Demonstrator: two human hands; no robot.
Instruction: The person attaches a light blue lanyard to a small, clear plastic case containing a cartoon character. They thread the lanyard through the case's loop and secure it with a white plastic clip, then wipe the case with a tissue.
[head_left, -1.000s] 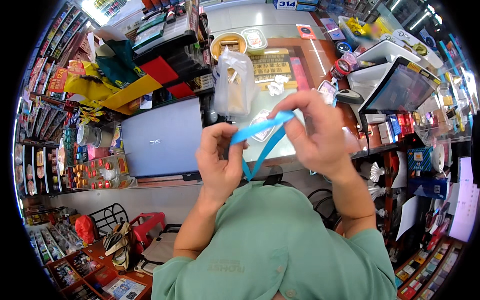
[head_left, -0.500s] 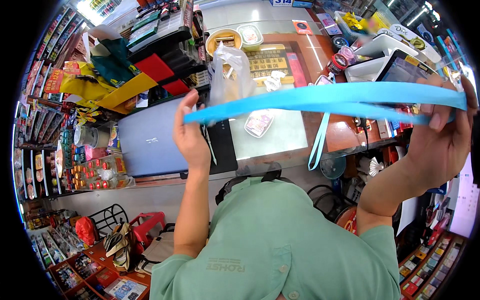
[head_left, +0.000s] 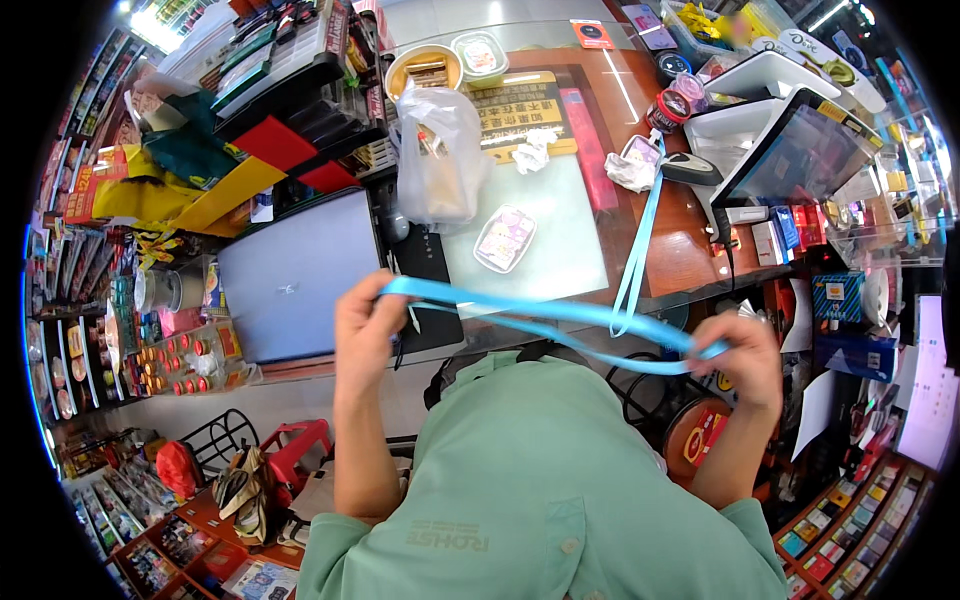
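In the head view, your two hands are wide apart, and both hold the blue strap (head_left: 500,298). Your left hand (head_left: 365,325) pinches one end between thumb and fingers, just beside the near corner of the closed laptop (head_left: 290,270). Your right hand (head_left: 742,360) has its fingers closed around the other end, beyond the near edge of the counter (head_left: 690,240).

What has just changed is mostly on your right. A second ago your hands are close together, with the strap folded and dangling between them; half a second ago your right hand is high and far out, pulling the strap long. Now it is lower and nearer your left, and the strap slopes down to it in two strands, a gap showing between them. Whether they form one closed loop or a doubled length, you cannot tell from here.

For the work in hand, this probably means the strap is drawn out of its fold, with both ends under your control and the tension eased. One thing to mind: a second blue lanyard (head_left: 651,205) hangs down close to it, and whether they touch is unclear.
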